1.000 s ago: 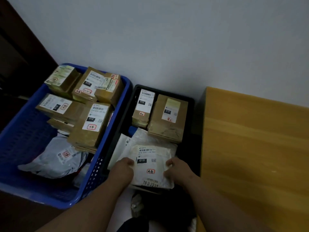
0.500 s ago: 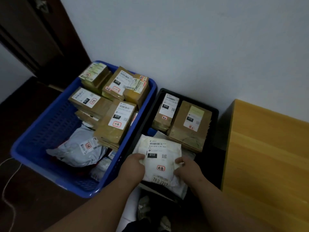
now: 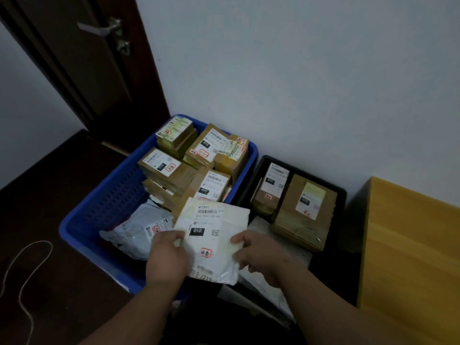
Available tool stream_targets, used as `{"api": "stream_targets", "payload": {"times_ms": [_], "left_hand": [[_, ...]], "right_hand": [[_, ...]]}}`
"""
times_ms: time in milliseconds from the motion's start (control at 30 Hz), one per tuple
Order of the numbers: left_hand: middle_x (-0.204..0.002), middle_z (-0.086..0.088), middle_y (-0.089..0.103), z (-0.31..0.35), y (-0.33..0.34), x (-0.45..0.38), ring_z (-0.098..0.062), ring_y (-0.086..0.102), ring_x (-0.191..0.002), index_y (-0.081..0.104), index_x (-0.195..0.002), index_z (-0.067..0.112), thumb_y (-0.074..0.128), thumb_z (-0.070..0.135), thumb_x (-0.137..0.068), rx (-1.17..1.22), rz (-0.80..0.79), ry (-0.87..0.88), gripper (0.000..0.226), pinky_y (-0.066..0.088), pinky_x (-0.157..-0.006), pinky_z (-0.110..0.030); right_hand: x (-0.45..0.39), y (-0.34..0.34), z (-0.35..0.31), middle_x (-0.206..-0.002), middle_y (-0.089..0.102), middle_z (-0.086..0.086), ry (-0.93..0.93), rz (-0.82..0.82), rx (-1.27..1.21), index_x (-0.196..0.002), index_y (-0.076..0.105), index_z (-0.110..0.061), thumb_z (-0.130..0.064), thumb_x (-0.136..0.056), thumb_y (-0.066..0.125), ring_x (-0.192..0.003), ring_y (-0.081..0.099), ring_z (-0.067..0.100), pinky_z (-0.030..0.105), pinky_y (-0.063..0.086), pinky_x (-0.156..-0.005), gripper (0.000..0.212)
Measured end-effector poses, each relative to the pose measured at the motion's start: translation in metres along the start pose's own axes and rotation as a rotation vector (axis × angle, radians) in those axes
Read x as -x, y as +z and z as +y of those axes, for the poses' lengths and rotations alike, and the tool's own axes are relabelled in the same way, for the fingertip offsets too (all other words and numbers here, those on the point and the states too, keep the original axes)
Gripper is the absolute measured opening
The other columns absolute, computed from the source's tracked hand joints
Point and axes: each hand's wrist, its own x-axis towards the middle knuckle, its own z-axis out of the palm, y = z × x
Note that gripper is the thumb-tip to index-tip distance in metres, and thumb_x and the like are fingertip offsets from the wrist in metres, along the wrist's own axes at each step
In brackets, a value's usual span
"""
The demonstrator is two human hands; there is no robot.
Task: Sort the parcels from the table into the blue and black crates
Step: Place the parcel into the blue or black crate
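Fingers of both hands pinch a white mailer (image 3: pixel 211 235): left hand (image 3: pixel 167 257) on its left edge, right hand (image 3: pixel 258 255) on its right. The mailer hangs over the near right corner of the blue crate (image 3: pixel 99 202), beside the black crate (image 3: pixel 341 195). Brown boxes (image 3: pixel 169 168) fill both.

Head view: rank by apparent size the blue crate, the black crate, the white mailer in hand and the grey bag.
1. Blue crate
2. Black crate, partly hidden, so less sure
3. White mailer, nearer the camera
4. Grey bag, partly covered
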Motion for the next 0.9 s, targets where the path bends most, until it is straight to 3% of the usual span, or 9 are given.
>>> {"api": "stream_targets", "payload": {"times_ms": [133,233,333,433,500,667,733,833,900], "left_hand": [[-0.129,-0.003,0.047,-0.026,-0.059,-0.046,-0.024,0.057,-0.106,0.065,-0.119,0.016,0.058,0.004,-0.086,-0.078,0.062,0.017,0.036,0.049,-0.096,-0.040],[-0.137,-0.007,0.044,-0.051,-0.103,-0.097,-0.026,0.050,-0.118,0.061,-0.129,0.013,0.061,0.005,-0.087,-0.184,0.021,0.026,0.042,0.042,-0.103,-0.041],[-0.139,-0.017,0.045,-0.081,-0.132,-0.148,-0.035,0.046,-0.122,0.057,-0.132,0.008,0.051,0.018,-0.089,-0.352,-0.138,0.089,0.045,0.038,-0.105,-0.042],[-0.151,-0.011,0.033,-0.111,-0.145,-0.198,-0.032,0.037,-0.132,0.041,-0.145,0.014,0.025,0.034,-0.079,-0.595,-0.332,0.081,0.071,0.034,-0.107,-0.041],[-0.155,-0.006,0.027,-0.124,-0.145,-0.224,-0.028,0.031,-0.137,0.033,-0.148,0.017,0.019,0.036,-0.072,-0.705,-0.431,0.099,0.079,0.031,-0.110,-0.040],[-0.156,-0.001,0.024,-0.143,-0.142,-0.254,-0.028,0.028,-0.136,0.030,-0.147,0.021,0.031,0.042,-0.083,-0.728,-0.575,0.090,0.067,0.029,-0.112,-0.047],[-0.160,0.002,0.013,-0.148,-0.141,-0.261,-0.029,0.022,-0.139,0.022,-0.151,0.023,0.037,0.039,-0.092,-0.740,-0.627,0.056,0.063,0.027,-0.112,-0.049],[-0.163,0.005,-0.011,-0.156,-0.140,-0.268,-0.030,0.006,-0.146,0.009,-0.155,0.025,0.043,0.037,-0.097,-0.809,-0.700,-0.005,0.069,0.019,-0.114,-0.052],[-0.162,0.004,-0.016,-0.159,-0.142,-0.267,-0.029,-0.001,-0.148,0.006,-0.156,0.028,0.043,0.039,-0.096,-0.834,-0.713,-0.019,0.071,0.016,-0.116,-0.054]], "right_hand": [[-0.033,0.065,-0.044,-0.092,0.062,0.007,-0.047,-0.101,0.049,-0.101,0.059,-0.020,0.002,-0.084,0.064,-0.064,0.058,0.012,0.020,0.038,-0.049,0.028],[-0.072,0.122,-0.072,-0.106,0.058,0.007,-0.047,-0.076,0.032,-0.118,0.058,-0.015,-0.002,-0.088,0.065,-0.076,0.057,0.011,0.014,0.044,-0.053,0.033],[-0.113,0.173,-0.087,-0.125,0.048,0.006,-0.018,-0.046,0.134,-0.132,0.054,-0.015,-0.009,-0.089,0.066,-0.109,0.052,0.018,0.020,0.046,-0.082,0.045],[-0.150,0.208,-0.091,-0.137,0.044,0.008,0.045,-0.017,0.172,-0.136,0.051,-0.014,-0.005,-0.088,0.063,-0.123,0.046,0.021,0.015,0.038,-0.080,0.050],[-0.170,0.224,-0.088,-0.141,0.043,0.011,0.086,0.013,0.190,-0.136,0.052,-0.013,0.001,-0.085,0.064,-0.126,0.046,0.024,0.018,0.042,-0.083,0.054],[-0.203,0.250,-0.073,-0.136,0.048,0.014,0.160,0.098,0.225,-0.127,0.057,-0.015,0.011,-0.085,0.055,-0.109,0.048,0.020,0.020,0.043,-0.083,0.049],[-0.211,0.258,-0.070,-0.138,0.046,0.013,0.168,0.095,0.245,-0.131,0.055,-0.017,0.011,-0.087,0.053,-0.117,0.049,0.023,0.021,0.046,-0.087,0.052],[-0.215,0.266,-0.066,-0.148,0.037,0.010,0.224,-0.042,0.273,-0.148,0.038,-0.018,0.006,-0.088,0.062,-0.132,0.042,0.025,0.013,0.041,-0.086,0.069],[-0.213,0.269,-0.064,-0.152,0.034,0.007,0.270,-0.129,0.357,-0.153,0.030,-0.021,-0.003,-0.086,0.071,-0.135,0.041,0.025,0.018,0.040,-0.100,0.081]]}}
